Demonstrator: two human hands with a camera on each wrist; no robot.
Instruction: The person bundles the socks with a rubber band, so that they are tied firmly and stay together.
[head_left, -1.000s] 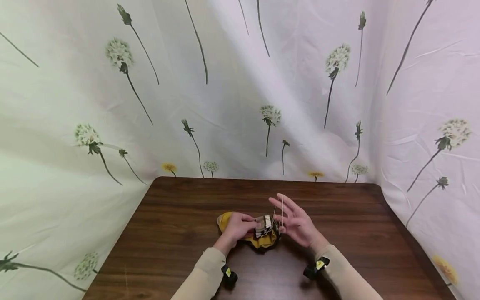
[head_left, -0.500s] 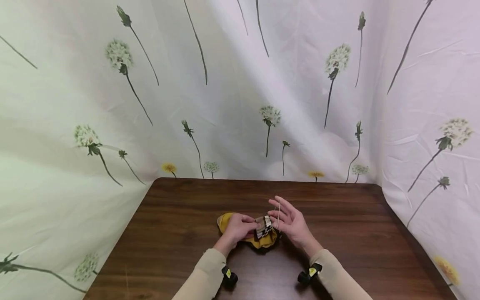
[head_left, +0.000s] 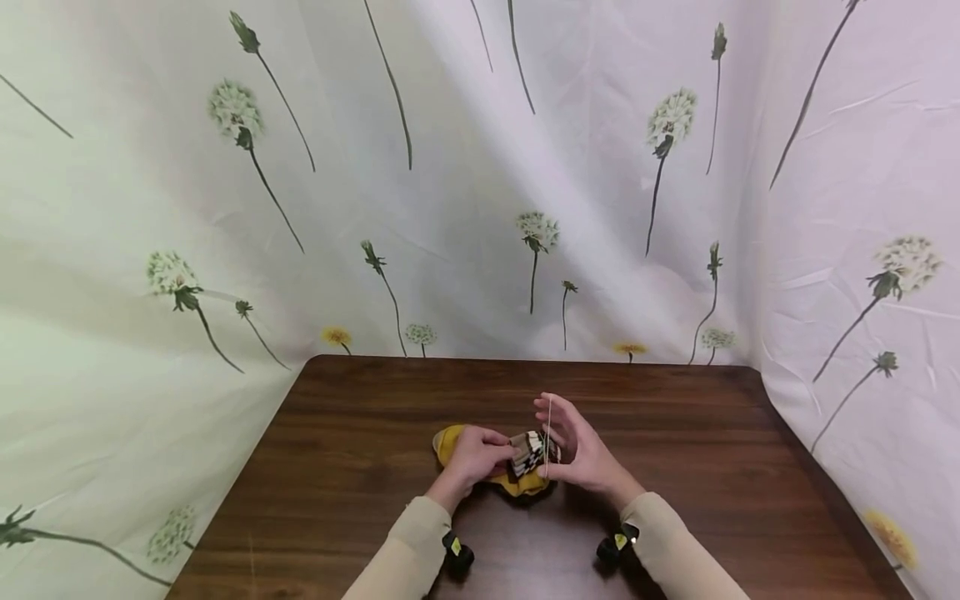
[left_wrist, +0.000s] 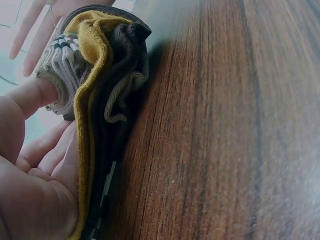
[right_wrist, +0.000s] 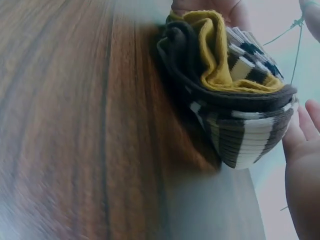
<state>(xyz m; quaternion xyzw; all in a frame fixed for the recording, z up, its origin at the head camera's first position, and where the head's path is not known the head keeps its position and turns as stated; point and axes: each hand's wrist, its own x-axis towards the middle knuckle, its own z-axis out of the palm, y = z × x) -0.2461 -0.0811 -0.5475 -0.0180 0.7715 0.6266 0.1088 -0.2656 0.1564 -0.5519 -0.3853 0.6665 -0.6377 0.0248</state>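
A bundle of folded socks (head_left: pixel 448 443), mustard yellow, dark grey and striped in brown, black and white, lies on the table. My left hand (head_left: pixel 474 458) pinches the rolled striped part, with one digit pressed against its folds in the left wrist view, where the layered socks (left_wrist: pixel 87 95) stand on edge. Close to the bundle's right end is my right hand (head_left: pixel 588 458), thumb and fingers spread apart. Over its digits stretches a thin pale elastic band (head_left: pixel 548 429); a small knot on the band (right_wrist: pixel 298 22) shows in the right wrist view.
The dark brown wooden table (head_left: pixel 360 475) runs back to a white floral curtain (head_left: pixel 465 275) that also hangs at both sides. A black camera (head_left: pixel 459 557) is strapped to each wrist, low over the tabletop.
My right hand has shifted slightly left and turned, so the stretched band now runs nearly upright beside the socks' right end. The left hand has kept its hold and place.
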